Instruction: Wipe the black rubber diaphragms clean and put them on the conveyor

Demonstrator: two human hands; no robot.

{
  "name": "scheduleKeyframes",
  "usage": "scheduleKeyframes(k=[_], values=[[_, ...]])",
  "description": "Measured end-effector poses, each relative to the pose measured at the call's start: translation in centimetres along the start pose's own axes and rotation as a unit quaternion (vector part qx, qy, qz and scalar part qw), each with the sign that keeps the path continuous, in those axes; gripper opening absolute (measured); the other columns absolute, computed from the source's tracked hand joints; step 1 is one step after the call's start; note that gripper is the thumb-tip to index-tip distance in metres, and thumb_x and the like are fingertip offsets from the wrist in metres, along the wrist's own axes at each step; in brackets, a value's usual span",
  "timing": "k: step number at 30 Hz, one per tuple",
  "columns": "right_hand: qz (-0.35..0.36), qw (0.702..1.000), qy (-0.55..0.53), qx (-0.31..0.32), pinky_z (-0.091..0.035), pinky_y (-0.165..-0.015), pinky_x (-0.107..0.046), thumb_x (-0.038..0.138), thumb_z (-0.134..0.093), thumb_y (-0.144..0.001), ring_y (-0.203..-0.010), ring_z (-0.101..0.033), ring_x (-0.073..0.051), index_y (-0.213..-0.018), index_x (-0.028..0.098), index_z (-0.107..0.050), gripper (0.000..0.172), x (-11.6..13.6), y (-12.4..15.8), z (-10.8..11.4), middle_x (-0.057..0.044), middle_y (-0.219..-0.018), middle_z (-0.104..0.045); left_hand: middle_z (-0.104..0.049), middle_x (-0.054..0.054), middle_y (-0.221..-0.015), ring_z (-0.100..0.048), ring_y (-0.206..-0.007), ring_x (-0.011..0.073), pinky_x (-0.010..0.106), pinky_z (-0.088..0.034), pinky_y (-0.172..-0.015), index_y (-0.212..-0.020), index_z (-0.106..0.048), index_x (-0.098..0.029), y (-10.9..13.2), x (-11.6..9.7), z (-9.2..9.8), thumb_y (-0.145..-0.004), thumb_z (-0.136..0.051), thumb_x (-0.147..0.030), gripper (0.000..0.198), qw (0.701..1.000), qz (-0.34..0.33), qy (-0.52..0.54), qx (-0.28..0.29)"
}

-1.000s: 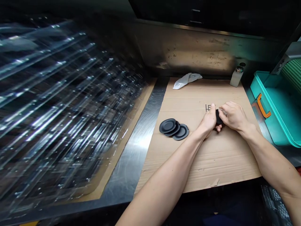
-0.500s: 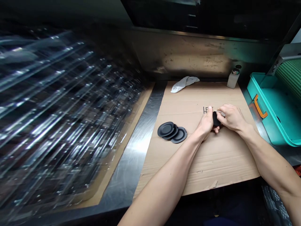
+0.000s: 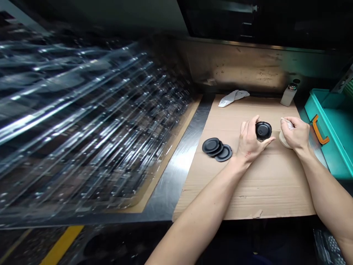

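Observation:
My left hand (image 3: 250,141) grips a round black rubber disc (image 3: 263,130) by its edge, tilted up above the cardboard sheet (image 3: 248,184). My right hand (image 3: 295,133) is closed on a small pale wad, apparently a cloth or swab (image 3: 285,121), a short way right of the disc and apart from it. Three more black discs (image 3: 216,148) lie overlapping on the cardboard, left of my left hand.
A white rag (image 3: 234,97) and a small capped bottle (image 3: 288,95) sit at the cardboard's far edge. A teal bin with an orange handle (image 3: 331,129) stands at the right. Stacked clear plastic trays (image 3: 82,129) fill the left side, blurred. A metal bench strip (image 3: 179,162) runs between.
My hands have separated: the right hand has drawn away to the right with the pale wad, and the left hand has turned the black disc to face up. The view shifted left.

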State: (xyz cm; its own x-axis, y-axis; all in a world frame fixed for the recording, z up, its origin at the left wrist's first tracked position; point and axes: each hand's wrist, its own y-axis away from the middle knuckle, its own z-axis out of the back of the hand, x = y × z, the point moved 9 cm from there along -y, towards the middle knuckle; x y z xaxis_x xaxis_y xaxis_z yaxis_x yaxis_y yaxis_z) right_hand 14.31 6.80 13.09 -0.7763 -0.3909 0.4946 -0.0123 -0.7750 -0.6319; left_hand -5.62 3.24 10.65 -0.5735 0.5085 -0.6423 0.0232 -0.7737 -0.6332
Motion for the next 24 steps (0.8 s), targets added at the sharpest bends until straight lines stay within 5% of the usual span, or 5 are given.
scheduleKeyframes(k=[13,15,19,21,24], values=[[-0.018,1.000,-0.014,0.009,-0.053,-0.080,-0.036,0.042,-0.061,-0.090,-0.085,-0.071,-0.025,-0.087,0.021,-0.076,0.026,0.2,0.1,-0.4,-0.009,-0.088,-0.077,-0.066,0.015,-0.126,-0.062,-0.115,0.0282,0.035,-0.053,-0.094,-0.129,-0.061,-0.018,0.2,1.4,-0.4,-0.069,-0.087,-0.060,0.078,0.970,0.172,0.170,0.011],[-0.038,0.998,-0.040,0.018,-0.053,-0.077,-0.035,0.044,-0.062,-0.089,-0.080,-0.069,-0.024,-0.087,0.020,-0.075,0.027,0.2,0.1,-0.4,-0.007,-0.084,-0.075,-0.070,0.013,-0.110,-0.067,-0.088,0.0207,0.026,-0.053,-0.067,-0.119,-0.065,-0.016,1.0,2.9,-2.3,-0.084,-0.069,-0.068,0.063,0.902,0.305,0.299,0.065],[-0.079,0.983,-0.129,0.108,-0.048,-0.063,-0.029,0.048,-0.065,-0.087,-0.066,-0.061,-0.018,-0.086,0.018,-0.075,0.031,1.1,0.6,-1.8,-0.002,-0.073,-0.069,-0.066,0.011,-0.072,-0.049,-0.045,0.0105,0.020,-0.026,-0.036,-0.099,-0.068,-0.008,3.9,2.8,-6.3,-0.102,-0.023,-0.069,0.076,0.664,0.520,0.500,0.198],[-0.077,0.971,-0.162,0.157,-0.047,-0.061,-0.028,0.047,-0.066,-0.086,-0.065,-0.060,-0.016,-0.086,0.018,-0.075,0.030,1.9,1.0,-2.6,-0.002,-0.073,-0.069,-0.064,0.010,-0.065,-0.046,-0.040,0.0096,0.019,-0.022,-0.033,-0.096,-0.068,-0.008,4.3,2.8,-6.5,-0.105,-0.017,-0.063,0.075,0.616,0.556,0.522,0.197],[-0.064,0.961,-0.179,0.201,-0.047,-0.062,-0.027,0.043,-0.064,-0.087,-0.066,-0.061,-0.016,-0.087,0.018,-0.075,0.028,2.7,1.6,-3.4,-0.002,-0.074,-0.071,-0.063,0.009,-0.061,-0.048,-0.039,0.0104,0.018,-0.024,-0.032,-0.095,-0.067,-0.009,4.5,2.9,-6.5,-0.106,-0.016,-0.058,0.072,0.615,0.566,0.516,0.190]])
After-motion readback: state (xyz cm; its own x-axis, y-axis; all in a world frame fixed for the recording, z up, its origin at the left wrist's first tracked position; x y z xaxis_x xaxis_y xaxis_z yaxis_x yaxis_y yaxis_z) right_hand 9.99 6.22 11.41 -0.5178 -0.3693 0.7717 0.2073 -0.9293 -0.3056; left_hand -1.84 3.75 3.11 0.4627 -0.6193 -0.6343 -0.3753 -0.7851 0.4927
